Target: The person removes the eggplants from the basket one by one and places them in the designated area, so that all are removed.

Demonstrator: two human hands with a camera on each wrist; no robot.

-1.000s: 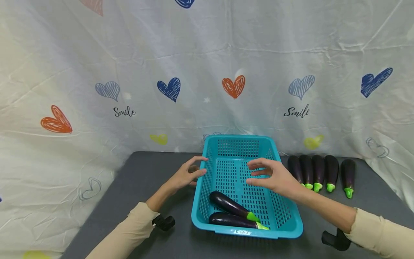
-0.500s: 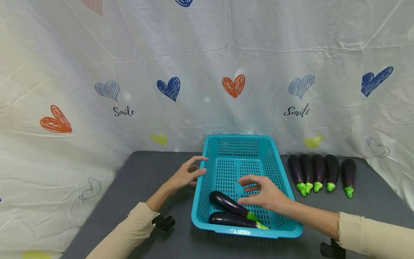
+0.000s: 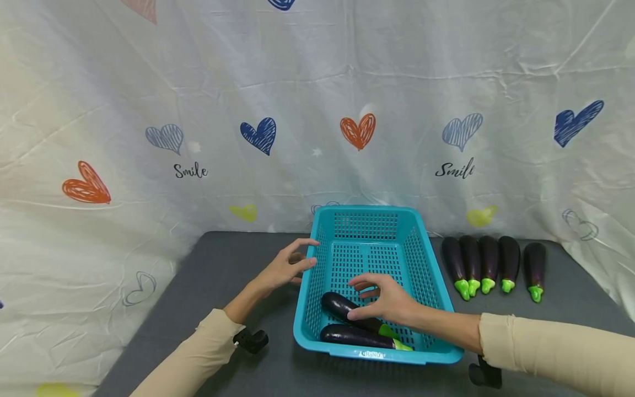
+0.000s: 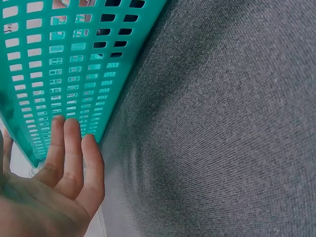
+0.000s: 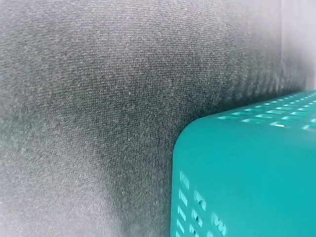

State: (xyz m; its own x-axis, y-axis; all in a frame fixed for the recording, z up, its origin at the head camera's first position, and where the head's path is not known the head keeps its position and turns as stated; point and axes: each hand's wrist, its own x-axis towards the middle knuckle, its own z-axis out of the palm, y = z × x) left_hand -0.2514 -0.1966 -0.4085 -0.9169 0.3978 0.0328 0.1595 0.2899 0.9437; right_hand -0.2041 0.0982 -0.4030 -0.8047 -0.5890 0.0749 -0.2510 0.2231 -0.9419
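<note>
A blue-green plastic basket [image 3: 428, 270] with slotted walls stands on the dark table. Two eggplants with green stems lie at its near end: a rear eggplant [image 3: 335, 302], partly covered by my right hand, and a front eggplant [image 3: 354, 336]. My right hand [image 3: 389, 300] is over the rear one, thumb and fingers apart; whether they touch it I cannot tell. At the left rim, my left hand [image 3: 284, 270] has its index finger and thumb by the edge. The left wrist view shows several fingers [image 4: 72, 158] of it, nearly straight, along the basket's outer wall [image 4: 74, 74].
Several eggplants [image 3: 489, 259] lie side by side on the table right of the basket, with a separate eggplant [image 3: 534, 270] farther right. Behind the table hangs a pale curtain [image 3: 307, 171] with printed hearts. The right wrist view shows grey tabletop [image 5: 89, 108] and a basket corner [image 5: 237, 163].
My right hand has moved left and down, from above the basket's right-middle to over the rear eggplant. The left hand and the basket have stayed in place.
</note>
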